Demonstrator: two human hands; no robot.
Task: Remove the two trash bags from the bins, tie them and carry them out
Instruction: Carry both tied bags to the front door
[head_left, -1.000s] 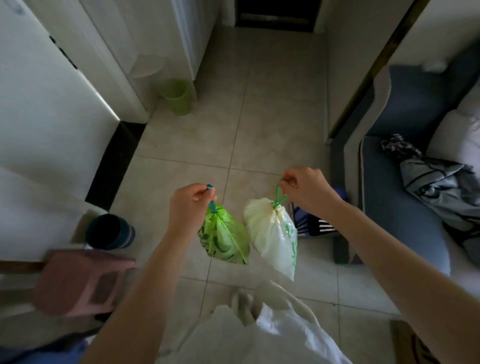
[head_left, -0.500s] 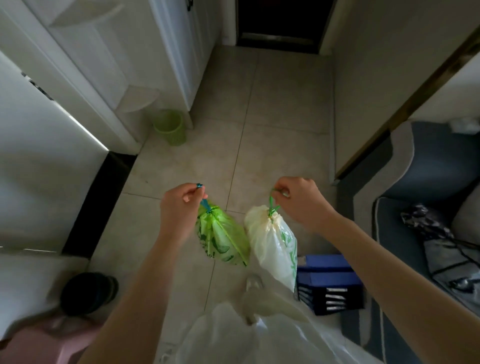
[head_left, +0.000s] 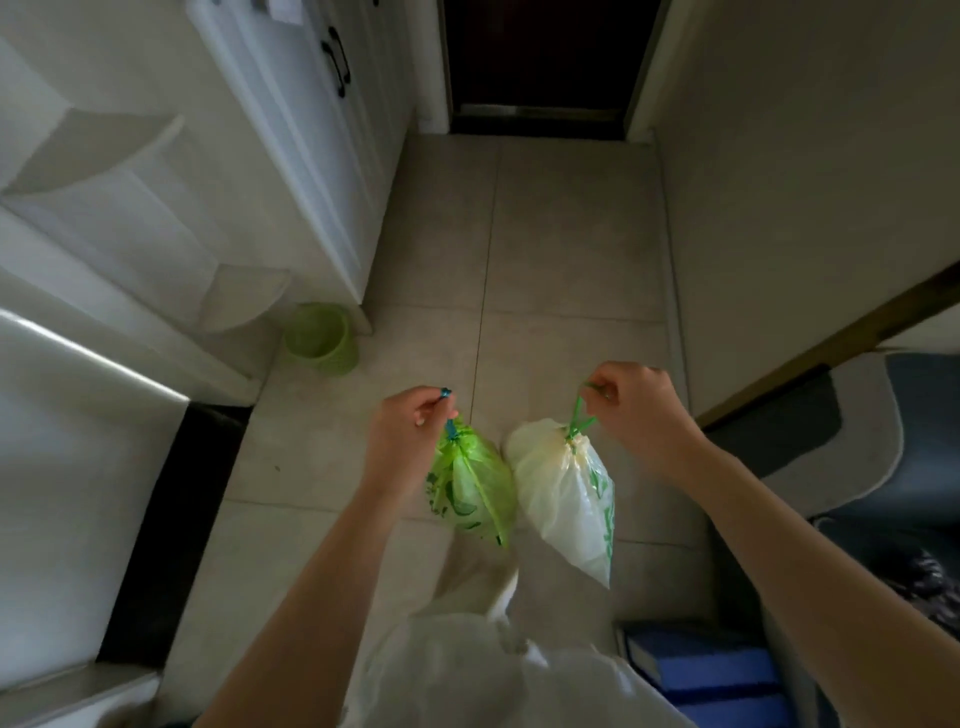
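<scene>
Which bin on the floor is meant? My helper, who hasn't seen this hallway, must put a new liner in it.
Start at the dark door ending the tiled hallway, then follow the white cabinet along its left side. At that cabinet's near corner stands the small bin. It is round, light green, the only container standing on the floor.

A home hallway: tiled floor (head_left: 561, 249), white cabinets (head_left: 311, 156), dark door (head_left: 540, 52), sofa (head_left: 893, 467)

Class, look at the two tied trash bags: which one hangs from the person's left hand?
The green bag, hanging by its blue drawstring from the left hand. The other bag, in the right hand, is whitish.
</scene>
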